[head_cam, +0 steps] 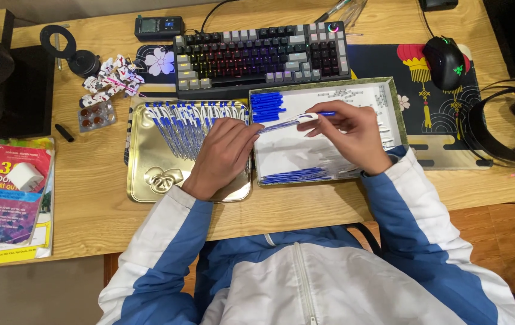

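Just in front of the keyboard (260,51), both the left hand (224,153) and right hand (351,132) pinch one blue-and-white pen (287,122) with closed fingers, and a loose grip may drop it into the white box (390,102).

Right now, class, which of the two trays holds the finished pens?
The gold metal tray on the left: whole blue-and-white pens lie in a row there, while the white box tray holds loose parts.

Backlit keyboard (262,51), black mouse (446,61), headphones (513,123), pill blister (95,115), booklets (9,204) on wooden desk (89,198).
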